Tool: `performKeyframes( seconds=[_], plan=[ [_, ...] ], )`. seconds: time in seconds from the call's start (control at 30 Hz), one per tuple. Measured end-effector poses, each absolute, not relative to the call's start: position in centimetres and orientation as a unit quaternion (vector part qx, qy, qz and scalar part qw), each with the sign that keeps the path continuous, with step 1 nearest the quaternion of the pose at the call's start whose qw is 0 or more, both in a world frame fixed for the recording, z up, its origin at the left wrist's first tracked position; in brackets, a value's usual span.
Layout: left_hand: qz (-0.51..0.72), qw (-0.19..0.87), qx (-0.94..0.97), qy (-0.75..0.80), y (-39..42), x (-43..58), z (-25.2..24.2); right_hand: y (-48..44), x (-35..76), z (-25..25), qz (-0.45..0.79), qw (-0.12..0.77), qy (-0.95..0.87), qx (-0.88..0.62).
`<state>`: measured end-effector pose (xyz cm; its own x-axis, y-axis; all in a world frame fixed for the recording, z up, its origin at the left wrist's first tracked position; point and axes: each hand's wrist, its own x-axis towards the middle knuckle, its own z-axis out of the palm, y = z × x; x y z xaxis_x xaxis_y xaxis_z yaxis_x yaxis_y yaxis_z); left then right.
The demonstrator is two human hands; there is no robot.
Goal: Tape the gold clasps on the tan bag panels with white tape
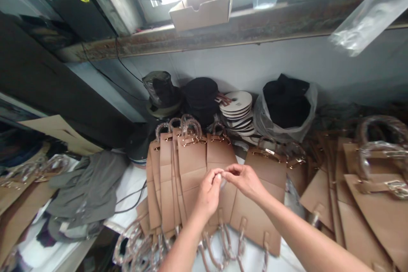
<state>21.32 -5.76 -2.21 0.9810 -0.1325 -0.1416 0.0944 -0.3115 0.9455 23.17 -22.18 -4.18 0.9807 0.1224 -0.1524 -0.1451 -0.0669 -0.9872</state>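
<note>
My left hand (pixel 208 193) and my right hand (pixel 244 180) meet fingertip to fingertip above a row of tan leather bag panels (pixel 191 174). Both pinch a small thing between thumb and fingers; it is too small to name. The panels lie overlapped on a white table (pixel 127 187), each with a handle wrapped in clear film (pixel 188 125) and gold fittings. One wider tan panel (pixel 264 187) lies under my right wrist.
More tan panels with wrapped handles (pixel 379 170) fill the right side. Grey cloth (pixel 89 191) lies left. At the back stand a stack of white discs (pixel 237 108), black bundles (pixel 200 95) and a black-filled plastic bag (pixel 287 106). A cardboard box (pixel 202 8) sits on the ledge.
</note>
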Motion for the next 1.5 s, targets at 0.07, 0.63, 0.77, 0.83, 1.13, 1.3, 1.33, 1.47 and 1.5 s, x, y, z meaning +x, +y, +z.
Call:
performKeyframes(
  seconds=[0.07, 0.63, 0.77, 0.83, 1.13, 1.3, 1.33, 1.47, 1.5],
  plan=[
    [-0.07, 0.557, 0.826, -0.048, -5.9, 21.2, -2.0, -21.9, 23.8, -4.0, 0.119, 0.673, 0.002, -0.73],
    [-0.034, 0.394, 0.915, -0.077, -5.3, 22.4, -4.3, -21.7, 25.5, -8.0, 0.187, 0.722, 0.015, -0.666],
    [-0.051, 0.452, 0.888, -0.073, -5.1, 23.2, -4.0, -22.2, 26.3, -8.4, 0.167, 0.696, -0.012, -0.698],
    [-0.059, 0.483, 0.872, -0.057, -5.1, 23.7, -3.8, -22.4, 26.7, -8.6, 0.174, 0.701, -0.009, -0.691],
    [-0.057, 0.509, 0.858, -0.026, -5.4, 24.2, -4.1, -22.9, 26.8, -8.5, 0.224, 0.76, 0.013, -0.61],
    [-0.05, 0.511, 0.858, -0.031, -5.8, 24.1, -3.7, -23.0, 27.0, -8.4, 0.203, 0.733, 0.0, -0.649],
    [-0.054, 0.512, 0.857, -0.029, -5.9, 24.1, -3.6, -23.0, 27.0, -8.2, 0.197, 0.731, -0.002, -0.653],
    [-0.078, 0.53, 0.844, -0.006, -5.9, 24.6, -3.3, -22.8, 26.8, -7.4, 0.178, 0.725, -0.012, -0.665],
    [-0.083, 0.539, 0.838, 0.003, -5.9, 24.7, -3.3, -22.8, 26.8, -7.2, 0.175, 0.72, -0.016, -0.671]
  ],
)
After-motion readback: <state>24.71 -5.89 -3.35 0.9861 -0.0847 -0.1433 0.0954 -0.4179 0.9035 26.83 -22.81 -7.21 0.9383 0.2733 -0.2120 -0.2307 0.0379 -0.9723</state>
